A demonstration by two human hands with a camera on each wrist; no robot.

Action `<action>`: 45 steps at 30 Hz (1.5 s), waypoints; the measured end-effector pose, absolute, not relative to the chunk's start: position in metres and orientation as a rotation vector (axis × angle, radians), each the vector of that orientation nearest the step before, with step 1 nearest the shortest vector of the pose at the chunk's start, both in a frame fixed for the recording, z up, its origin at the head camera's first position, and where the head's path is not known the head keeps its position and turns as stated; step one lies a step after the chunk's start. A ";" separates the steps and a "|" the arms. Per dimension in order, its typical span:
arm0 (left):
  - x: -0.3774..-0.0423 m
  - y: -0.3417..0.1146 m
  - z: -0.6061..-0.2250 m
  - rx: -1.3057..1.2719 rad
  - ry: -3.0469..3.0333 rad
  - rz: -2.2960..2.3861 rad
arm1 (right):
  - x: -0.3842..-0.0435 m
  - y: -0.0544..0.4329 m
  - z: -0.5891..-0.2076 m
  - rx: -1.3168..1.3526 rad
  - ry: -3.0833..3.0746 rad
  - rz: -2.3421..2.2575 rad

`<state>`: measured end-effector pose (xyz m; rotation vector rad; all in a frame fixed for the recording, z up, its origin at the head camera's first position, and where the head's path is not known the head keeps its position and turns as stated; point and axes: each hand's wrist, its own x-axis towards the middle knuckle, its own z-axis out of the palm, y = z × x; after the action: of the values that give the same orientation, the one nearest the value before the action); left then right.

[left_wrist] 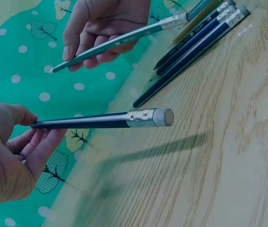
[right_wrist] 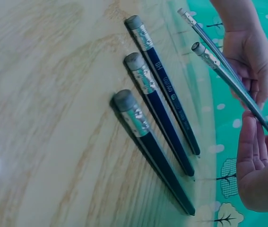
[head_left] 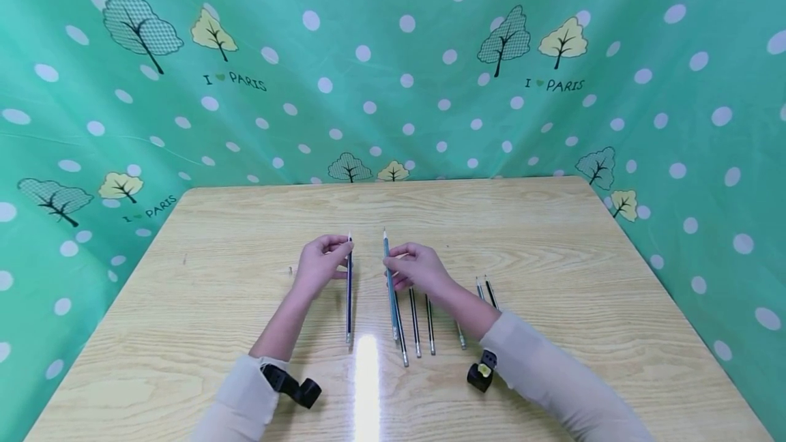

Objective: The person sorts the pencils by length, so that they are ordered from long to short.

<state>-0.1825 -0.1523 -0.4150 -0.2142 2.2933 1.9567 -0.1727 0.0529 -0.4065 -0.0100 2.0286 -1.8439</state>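
My left hand (head_left: 321, 266) pinches a dark blue pencil (head_left: 349, 299) between thumb and fingers, its tip pointing away and its eraser end toward me. The left wrist view shows this pencil (left_wrist: 84, 121) held above the wood, with a shadow beneath. To its right, my right hand (head_left: 422, 267) pinches a teal pencil (head_left: 391, 302), also tip away, seen in the right wrist view as the nearer pencil (right_wrist: 233, 82). Three dark pencils lie side by side below the right hand, among them a dark pencil (head_left: 415, 326) with a silver ferrule and grey eraser.
Beneath the right forearm another pencil (head_left: 460, 336) is partly hidden. Two more pencil tips show beyond that arm, one on a black pencil (head_left: 491, 292). A tiny bit (head_left: 290, 269) lies left of the left hand. Behind the wooden table (head_left: 245, 217) hangs a green dotted cloth (head_left: 405, 101).
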 end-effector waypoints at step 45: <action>-0.188 -0.112 -0.406 -0.146 2.084 2.272 | -0.176 0.068 -0.409 0.048 2.052 -2.037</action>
<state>-0.1878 -0.1118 -0.4057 -0.1463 2.0844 2.2715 -0.1756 0.0678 -0.4087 0.0482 2.0517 -2.0370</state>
